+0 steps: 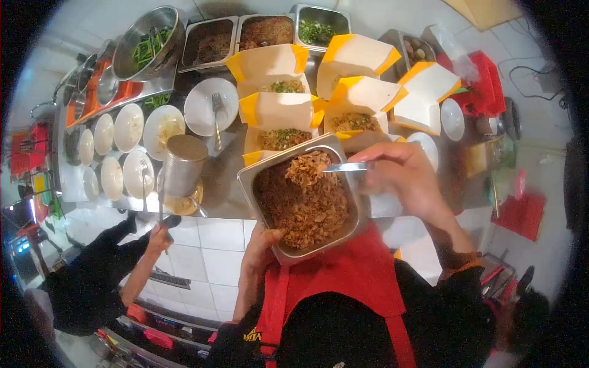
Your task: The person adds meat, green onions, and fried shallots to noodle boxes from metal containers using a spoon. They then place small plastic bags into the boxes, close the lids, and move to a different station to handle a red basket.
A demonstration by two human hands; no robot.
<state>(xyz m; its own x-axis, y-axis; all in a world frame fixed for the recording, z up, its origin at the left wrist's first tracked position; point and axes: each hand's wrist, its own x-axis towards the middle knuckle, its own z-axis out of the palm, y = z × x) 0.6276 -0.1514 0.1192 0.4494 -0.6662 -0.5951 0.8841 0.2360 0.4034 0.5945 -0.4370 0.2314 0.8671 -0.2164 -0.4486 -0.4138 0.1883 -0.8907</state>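
Left hand (257,248) grips the near edge of the steel pan (245,179) of fried topping (300,205), right hand (402,178) is closed on a spoon (346,167) dipped in it: scooping, seemingly, which next calls for a level carry to the open boxes (279,110) just beyond.

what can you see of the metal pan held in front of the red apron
The metal pan is a deep rectangular steel tray with rounded corners and a flat rim, mostly full of brown, crispy-looking fried shreds. It is held in the air, slightly tilted, in front of a red apron. The left hand grips its near corner from below; a spoon in the right hand lifts a heap of shreds at its far side. Open yellow-and-white paper boxes lie just beyond it.
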